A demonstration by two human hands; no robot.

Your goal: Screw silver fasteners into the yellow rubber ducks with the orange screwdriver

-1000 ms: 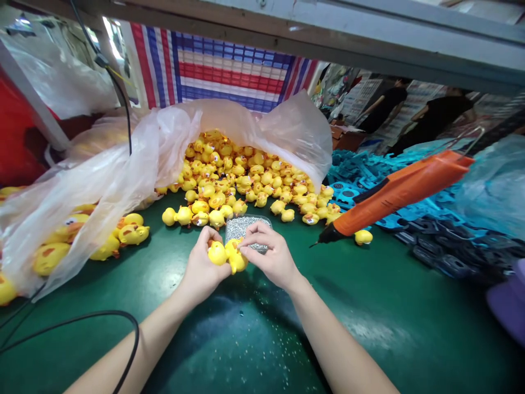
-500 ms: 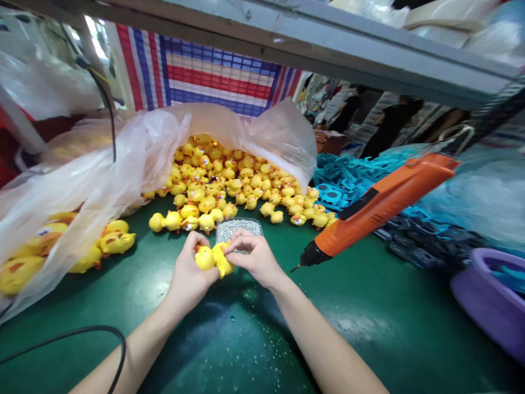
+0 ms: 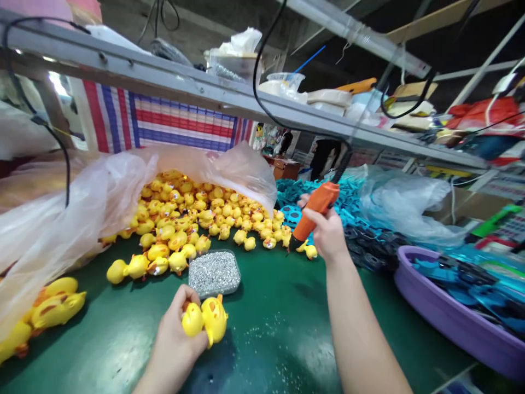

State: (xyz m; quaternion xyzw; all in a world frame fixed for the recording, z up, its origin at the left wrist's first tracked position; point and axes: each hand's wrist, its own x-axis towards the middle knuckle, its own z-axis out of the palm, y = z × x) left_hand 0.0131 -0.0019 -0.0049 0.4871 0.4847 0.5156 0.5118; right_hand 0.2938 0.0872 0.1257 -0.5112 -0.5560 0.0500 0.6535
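A yellow toy duck (image 3: 214,320) is gripped in my left hand (image 3: 177,334), its round head toward my palm and its body pointing right. My right hand (image 3: 331,236) is wrapped round an orange electric screwdriver (image 3: 315,210), which hangs by a black cord with its dark tip (image 3: 292,243) pointing down and left. Just beyond the held duck stands a clear tray (image 3: 239,276) full of small silvery screws. More yellow ducks (image 3: 176,216) lie heaped behind the tray, spilling from a translucent plastic bag (image 3: 135,169).
On the right, a purple basin (image 3: 443,323) holds blue and black parts. Turquoise pieces (image 3: 344,191) and black pieces (image 3: 365,249) are piled behind it. A metal shelf beam (image 3: 172,82) crosses above the green table (image 3: 262,350). Larger ducks (image 3: 57,309) lie at left.
My right hand has left the duck and taken hold of the electric screwdriver at the right. My left hand still holds the duck. The view has tilted up and turned right.
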